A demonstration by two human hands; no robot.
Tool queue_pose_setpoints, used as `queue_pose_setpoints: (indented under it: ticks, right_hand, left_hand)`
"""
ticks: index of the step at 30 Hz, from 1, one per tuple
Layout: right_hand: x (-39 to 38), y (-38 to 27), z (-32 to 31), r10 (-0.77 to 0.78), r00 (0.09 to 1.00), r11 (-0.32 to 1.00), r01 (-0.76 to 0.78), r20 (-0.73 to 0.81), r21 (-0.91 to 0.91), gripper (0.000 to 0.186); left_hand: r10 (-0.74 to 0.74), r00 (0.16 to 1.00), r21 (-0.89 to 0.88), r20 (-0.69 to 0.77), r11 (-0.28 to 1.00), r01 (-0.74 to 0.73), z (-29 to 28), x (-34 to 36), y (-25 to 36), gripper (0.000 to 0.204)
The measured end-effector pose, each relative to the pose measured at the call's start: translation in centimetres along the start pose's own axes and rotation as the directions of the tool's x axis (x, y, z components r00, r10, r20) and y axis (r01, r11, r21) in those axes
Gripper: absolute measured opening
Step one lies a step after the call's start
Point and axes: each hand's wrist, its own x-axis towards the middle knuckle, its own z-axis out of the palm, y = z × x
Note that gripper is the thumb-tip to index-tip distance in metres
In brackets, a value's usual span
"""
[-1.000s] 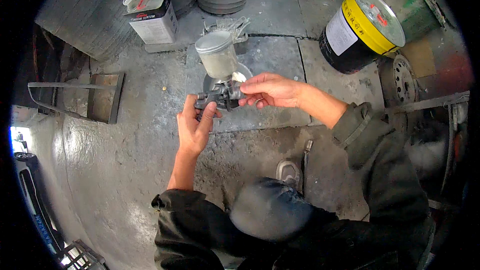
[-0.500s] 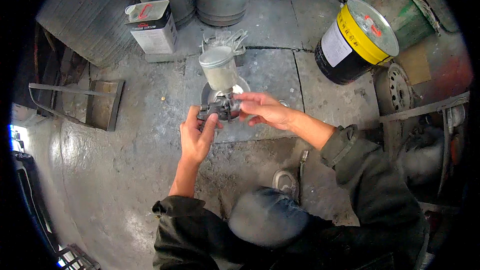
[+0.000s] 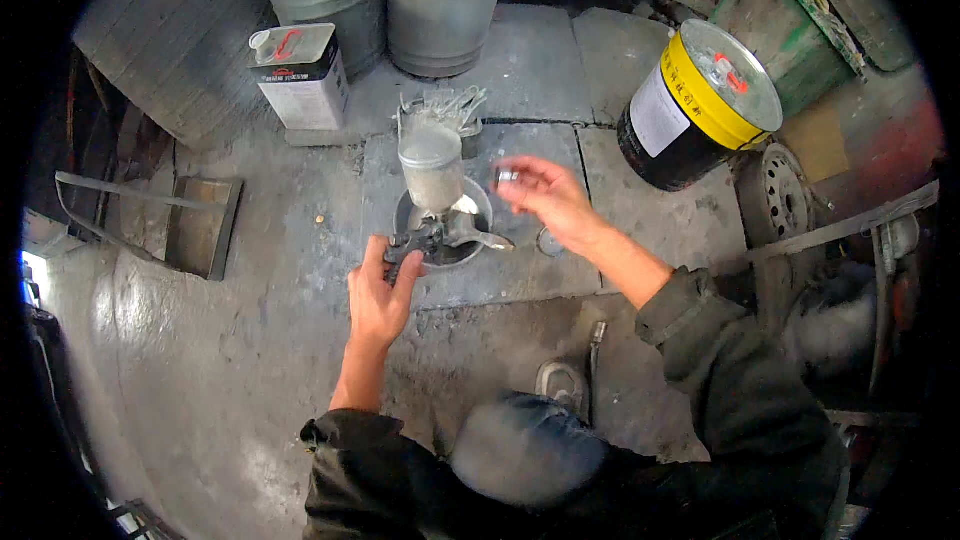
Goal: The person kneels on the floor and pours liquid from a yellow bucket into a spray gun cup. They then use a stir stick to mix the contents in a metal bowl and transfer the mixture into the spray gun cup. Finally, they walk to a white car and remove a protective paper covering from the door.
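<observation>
My left hand (image 3: 378, 295) is closed around a dark spray gun (image 3: 425, 240), thumb on top. Its translucent, whitish paint cup (image 3: 432, 168) stands up from the gun. Off to the right, my right hand (image 3: 555, 205) pinches a small silvery metal ring (image 3: 507, 176) between its fingertips, apart from the gun; the fingers are slightly blurred. Under the gun sits a round metal basin (image 3: 487, 202) on the floor. A pale grey handle-like piece (image 3: 485, 239) sticks out over its rim; whether it belongs to the gun I cannot tell.
A small round disc (image 3: 550, 242) lies right of the basin. Behind it is a container of pale strips (image 3: 455, 108). A rectangular can (image 3: 305, 90), metal drums (image 3: 440, 15), a yellow-black bucket (image 3: 690, 105), a wheel rim (image 3: 780, 195) and a long-handled dustpan (image 3: 200, 225) stand around.
My right hand has drawn away from the gun's right end, up and to the right, with the metal ring in its fingers. My left hand still holds the gun, slightly lower and further left.
</observation>
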Motion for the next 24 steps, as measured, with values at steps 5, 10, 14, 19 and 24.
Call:
queue_pose_setpoints:
  ticks: [5, 10, 14, 19, 24]
  right_hand:
    - [0.9, -6.4, 0.9, -0.353, 0.930, 0.874, 0.366, 0.100, -0.319, 0.040]
    - [1.1, -7.0, 1.3, -0.391, 0.879, 0.686, 0.477, 0.274, -0.550, 0.045]
    - [1.3, -4.5, -1.9, -0.298, 0.944, 0.793, 0.328, 0.142, -0.514, 0.053]
    - [-1.0, 6.5, -10.7, -0.102, 0.993, 0.350, 0.094, 0.062, -0.932, 0.069]
    - [-5.3, 10.8, -10.1, 0.021, 1.000, 0.157, -0.014, -0.011, -0.988, 0.090]
  left_hand:
    - [0.201, 0.979, 0.343, -0.014, 0.921, -0.184, -0.4, 0.1, -0.4, 0.026]
    - [0.136, 0.990, 0.378, 0.022, 0.916, -0.134, 0.2, 0.2, 0.2, 0.027]
    - [0.131, 0.991, 0.346, -0.002, 0.930, -0.122, 0.1, 0.2, -0.2, 0.026]
    - [0.086, 0.995, 0.276, -0.050, 0.959, -0.069, -0.1, 0.5, -1.0, 0.027]
    - [0.054, 0.997, 0.268, -0.063, 0.963, -0.035, -0.5, 0.2, -1.3, 0.027]
